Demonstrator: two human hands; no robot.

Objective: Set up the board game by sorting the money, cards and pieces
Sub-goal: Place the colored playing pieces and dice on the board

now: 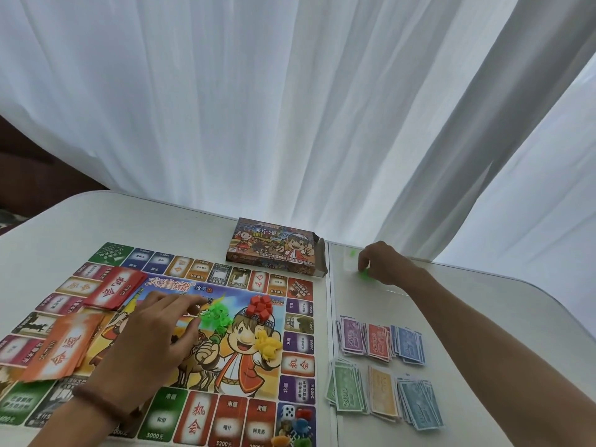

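Observation:
The game board [300, 353] lies flat on the table. On it sit a pile of green pieces [216, 314], a cluster of red blocks [260, 304] and yellow pieces [267, 345]. My left hand [154, 337] reaches over the board, its fingertips touching the green pile. My right hand [380, 262] is stretched to the far right of the table, fingers curled down onto a small green piece [364, 274]. A red card deck [117, 287] and an orange card deck [64, 346] lie on the board's left. Sorted money stacks [382, 366] lie right of the board.
The game box [274, 245] lies open-ended behind the board. A die [289, 411] and coloured pawns [298, 425] sit on the board's near right corner. A clear plastic bag [350, 258] lies near my right hand. White curtains hang behind the table.

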